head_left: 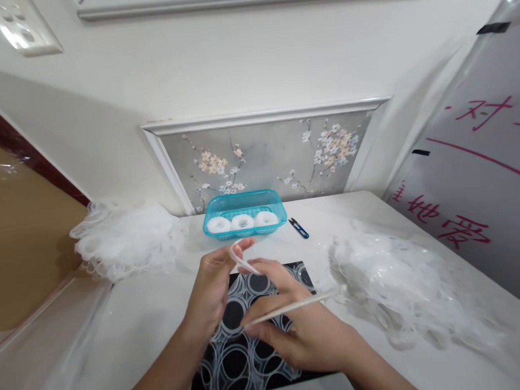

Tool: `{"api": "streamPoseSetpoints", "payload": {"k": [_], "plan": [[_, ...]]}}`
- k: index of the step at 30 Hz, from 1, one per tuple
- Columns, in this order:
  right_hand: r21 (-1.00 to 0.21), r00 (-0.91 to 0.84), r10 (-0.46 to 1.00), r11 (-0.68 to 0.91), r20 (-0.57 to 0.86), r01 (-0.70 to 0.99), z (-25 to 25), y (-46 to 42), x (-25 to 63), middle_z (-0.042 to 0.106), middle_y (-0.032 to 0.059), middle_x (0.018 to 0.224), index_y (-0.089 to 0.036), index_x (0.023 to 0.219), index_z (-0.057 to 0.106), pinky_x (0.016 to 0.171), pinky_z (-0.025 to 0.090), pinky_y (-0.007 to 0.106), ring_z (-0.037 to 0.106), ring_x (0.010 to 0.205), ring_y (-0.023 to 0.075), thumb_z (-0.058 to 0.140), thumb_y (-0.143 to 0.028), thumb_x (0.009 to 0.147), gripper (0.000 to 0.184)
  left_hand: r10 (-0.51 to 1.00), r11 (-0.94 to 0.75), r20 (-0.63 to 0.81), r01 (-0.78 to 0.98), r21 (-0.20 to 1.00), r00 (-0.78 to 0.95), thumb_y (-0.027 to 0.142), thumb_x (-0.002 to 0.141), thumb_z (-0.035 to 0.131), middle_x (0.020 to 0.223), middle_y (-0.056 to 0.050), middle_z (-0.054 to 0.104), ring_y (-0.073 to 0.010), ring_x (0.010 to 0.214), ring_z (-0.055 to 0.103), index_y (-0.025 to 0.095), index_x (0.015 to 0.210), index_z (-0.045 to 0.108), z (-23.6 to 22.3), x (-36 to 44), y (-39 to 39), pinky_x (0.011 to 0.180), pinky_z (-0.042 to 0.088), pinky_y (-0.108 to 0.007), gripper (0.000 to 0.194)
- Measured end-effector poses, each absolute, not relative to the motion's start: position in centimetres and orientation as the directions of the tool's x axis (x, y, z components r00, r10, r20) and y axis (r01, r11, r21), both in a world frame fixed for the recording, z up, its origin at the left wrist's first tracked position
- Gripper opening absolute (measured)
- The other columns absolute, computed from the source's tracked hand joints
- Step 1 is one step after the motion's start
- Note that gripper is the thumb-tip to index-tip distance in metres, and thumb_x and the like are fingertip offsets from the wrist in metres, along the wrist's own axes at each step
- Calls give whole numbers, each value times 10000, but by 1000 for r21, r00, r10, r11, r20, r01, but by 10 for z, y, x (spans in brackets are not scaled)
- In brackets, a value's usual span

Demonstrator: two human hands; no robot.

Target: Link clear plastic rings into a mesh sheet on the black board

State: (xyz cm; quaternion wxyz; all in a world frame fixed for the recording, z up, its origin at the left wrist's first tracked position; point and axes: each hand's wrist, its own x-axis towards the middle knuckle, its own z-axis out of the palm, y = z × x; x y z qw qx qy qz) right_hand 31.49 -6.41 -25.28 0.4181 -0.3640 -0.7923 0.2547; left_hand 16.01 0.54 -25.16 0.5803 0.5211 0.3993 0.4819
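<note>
A thin white cord loop (241, 260) stretches between my two hands above a black mat (233, 366) patterned with pale rings. My left hand (212, 280) pinches the loop near its top, thumb and forefinger together. At the loop's lower end are the outstretched fingers of my right hand (302, 325). Between its thumb and a finger, that hand also grips a slim pale stick (293, 306), whose far end points right. What kind of tool the stick is, I cannot make out.
Behind my hands stands a turquoise plastic basket (243, 199) holding three white rolls (243, 221). Blue-handled thread snips (299, 228) lie beside it. A heap of white loops (130, 238) sits at left, and a filmy white pile (397, 275) at right. A whiteboard (478, 168) leans right.
</note>
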Motion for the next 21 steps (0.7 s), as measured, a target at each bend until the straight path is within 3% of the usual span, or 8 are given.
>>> {"api": "streamPoseSetpoints", "payload": {"k": [2,4,5,6,7,10,14,21], "plan": [[-690,-267,811,583,520,429,-259,-60,317,428,62,1394,-230,884,710,1080,340,438,357,1317,257,602,-196,828,127,962,-168,163,6,986,218,571,810,592,1222,-66,623,-231,1152,536,216,1113,671,-263,160,32,938,414,-319,474],[-698,-198,829,549,522,460,-261,-56,322,503,81,1313,-230,895,702,1046,377,450,408,1277,254,579,-207,846,134,949,-286,226,298,911,219,573,864,494,1218,-87,623,-237,1136,542,180,1169,638,-272,159,68,935,409,-322,518],[-708,-187,839,534,511,461,-261,-55,325,542,87,1261,-230,898,698,1018,406,446,453,1235,247,574,-218,853,132,944,-324,231,524,788,236,561,877,464,1185,-94,639,-240,1077,566,165,1149,650,-276,158,88,902,422,-322,515],[-719,-178,848,520,499,461,-260,-54,329,572,87,1212,-229,896,694,990,431,439,494,1189,238,570,-223,859,129,950,-311,195,745,589,242,564,885,432,1141,-71,662,-232,1012,584,197,1117,669,-279,157,108,873,429,-326,495],[-725,-167,853,511,495,462,-259,-53,332,594,84,1174,-230,891,692,968,447,434,524,1148,229,566,-221,863,129,958,-284,171,810,513,228,549,864,477,1080,-76,683,-256,989,583,207,1061,698,-282,156,126,880,413,-363,452],[-726,-124,853,500,507,473,-253,-52,342,630,64,1115,-239,877,687,931,465,425,569,1069,208,568,-208,866,124,960,-278,123,890,362,250,514,816,554,905,-90,708,-337,1033,538,237,886,751,-289,158,168,923,329,-479,347],[-714,-97,841,508,533,482,-248,-52,351,671,47,1024,-253,869,676,894,467,427,594,1001,203,578,-216,866,105,932,-362,88,911,198,352,511,807,544,800,-92,694,-361,1065,485,262,823,755,-298,165,187,926,276,-521,326],[-701,-116,822,541,557,465,-246,-48,355,700,20,923,-250,869,660,871,448,403,610,892,182,561,-199,877,111,865,-498,89,866,41,493,408,824,522,1034,-108,636,-334,1060,462,225,886,740,-310,169,190,919,299,-465,291]]}}
